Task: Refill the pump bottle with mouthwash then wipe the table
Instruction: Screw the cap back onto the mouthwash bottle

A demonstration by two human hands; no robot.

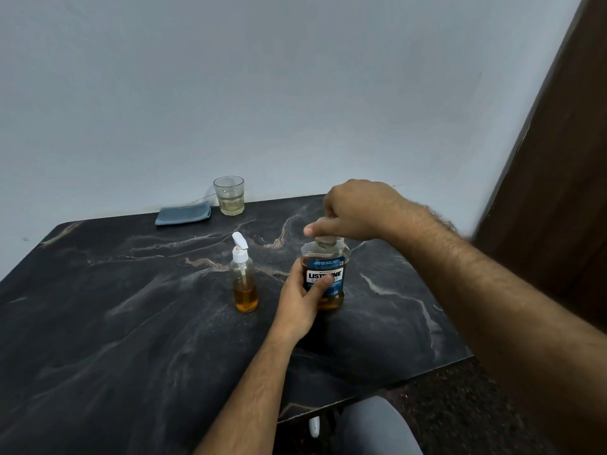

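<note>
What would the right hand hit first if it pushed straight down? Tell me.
The right hand already sits on the cap of the mouthwash bottle, so it would press the cap first.

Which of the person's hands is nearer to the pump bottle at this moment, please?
The left. The left hand grips the mouthwash bottle just beside the pump bottle, while the right hand sits on that bottle's cap, higher and farther away.

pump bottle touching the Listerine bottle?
Apart. The head view shows a strip of dark table between the pump bottle and the Listerine bottle, which both hands hold.
</note>
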